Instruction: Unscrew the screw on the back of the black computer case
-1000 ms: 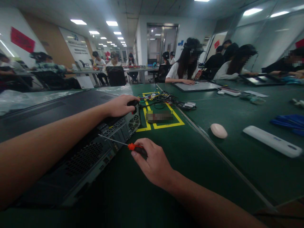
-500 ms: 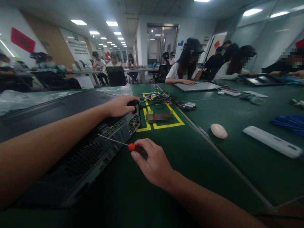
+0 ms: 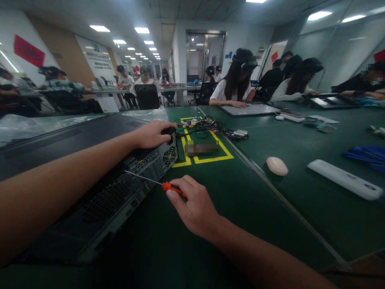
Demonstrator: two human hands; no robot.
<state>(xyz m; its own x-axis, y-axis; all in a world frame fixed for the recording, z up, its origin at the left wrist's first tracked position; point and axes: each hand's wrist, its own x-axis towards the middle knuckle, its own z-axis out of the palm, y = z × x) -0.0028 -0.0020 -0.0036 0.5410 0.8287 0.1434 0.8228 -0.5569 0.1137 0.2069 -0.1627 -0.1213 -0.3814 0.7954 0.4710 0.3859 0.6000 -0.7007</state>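
A black desktop computer case (image 3: pixel 90 128) lies on its side on the green table, its grey rear face with vents and ports turned toward me. My left hand (image 3: pixel 153 134) reaches across the case and grips its far rear corner, above a round fan grille (image 3: pixel 169 155). Between that thumb and forefinger is a dark area with a small red spot that I cannot identify. My right hand (image 3: pixel 192 204) is closed on the orange and black handle of a screwdriver (image 3: pixel 167 186). Its thin shaft points left, and the tip meets the rear edge of the case.
Beyond the case lie tangled cables (image 3: pixel 212 124) and a blurred brownish object (image 3: pixel 204 149) inside yellow tape (image 3: pixel 210 159). Rightward are a pale rounded object (image 3: pixel 277 165), a long white device (image 3: pixel 344 178) and blue cloth (image 3: pixel 367 156). A co-worker (image 3: pixel 234 80) sits across the table.
The screwdriver handle has turned in my right hand, so more of its orange side shows. Its tip stays at the same spot. My left hand and the case have not moved.
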